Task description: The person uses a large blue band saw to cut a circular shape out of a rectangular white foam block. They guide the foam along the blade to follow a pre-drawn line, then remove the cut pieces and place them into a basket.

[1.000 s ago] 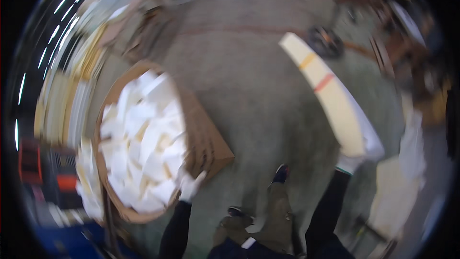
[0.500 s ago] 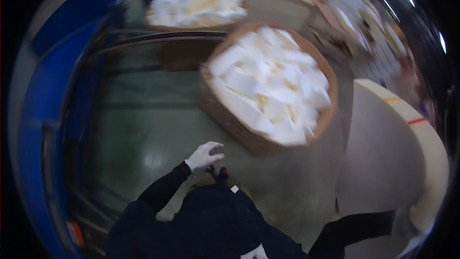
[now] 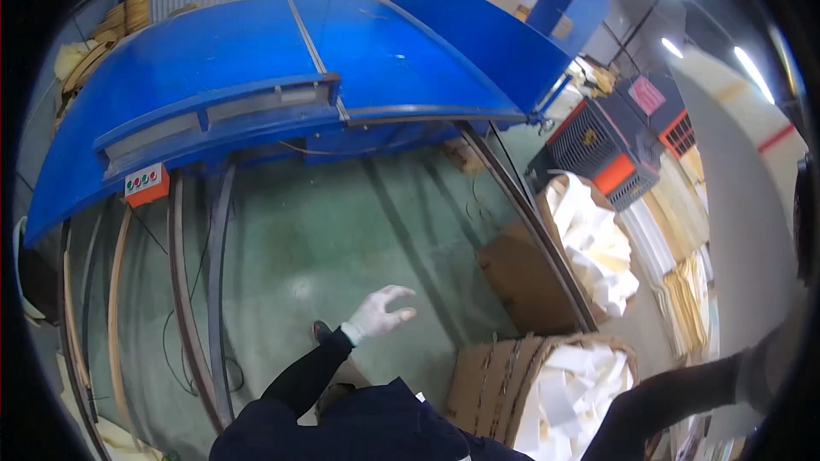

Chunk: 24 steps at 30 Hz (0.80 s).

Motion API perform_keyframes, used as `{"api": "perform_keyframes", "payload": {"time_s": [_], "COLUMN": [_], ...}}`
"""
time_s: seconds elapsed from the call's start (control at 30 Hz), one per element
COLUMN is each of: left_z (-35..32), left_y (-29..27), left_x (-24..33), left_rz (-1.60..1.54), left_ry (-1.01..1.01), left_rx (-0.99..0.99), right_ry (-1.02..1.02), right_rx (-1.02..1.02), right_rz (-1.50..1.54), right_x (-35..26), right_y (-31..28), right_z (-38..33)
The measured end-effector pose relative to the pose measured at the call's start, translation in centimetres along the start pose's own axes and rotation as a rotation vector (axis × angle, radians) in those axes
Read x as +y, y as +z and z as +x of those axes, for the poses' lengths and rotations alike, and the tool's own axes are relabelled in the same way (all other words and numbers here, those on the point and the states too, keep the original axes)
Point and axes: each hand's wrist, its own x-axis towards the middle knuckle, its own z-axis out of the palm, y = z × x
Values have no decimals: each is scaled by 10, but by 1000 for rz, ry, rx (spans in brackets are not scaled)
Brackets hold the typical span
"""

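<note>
Left of the near carton, I'm holding my left hand half-open, empty; rightward, foam board is pointing lengthwise upward, right hand grip unclear.

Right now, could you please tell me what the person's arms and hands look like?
The left hand wears a white glove that covers the fingers; the left sleeve is long and black. The right sleeve is dark too; the right hand is too dim near the picture's rim to describe.

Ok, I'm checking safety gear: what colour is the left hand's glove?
The left hand wears a white fabric glove, clearest in the head view.
</note>
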Motion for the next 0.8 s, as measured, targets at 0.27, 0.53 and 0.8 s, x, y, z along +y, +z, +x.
{"api": "perform_keyframes", "payload": {"time_s": [0.27, 0.53, 0.8], "left_z": [86, 114, 211], "left_y": [-186, -291, -336], "left_x": [-16, -28, -37], "left_rz": [128, 314, 505], "left_ry": [-32, -51, -36], "left_rx": [331, 597, 689], "right_ry": [115, 1247, 1315], "right_rx": [-46, -814, -1140], "right_rz": [558, 1730, 1643], "right_x": [-172, -456, -434], "right_y": [310, 509, 631], "right_z": [-134, -377, -389]}}
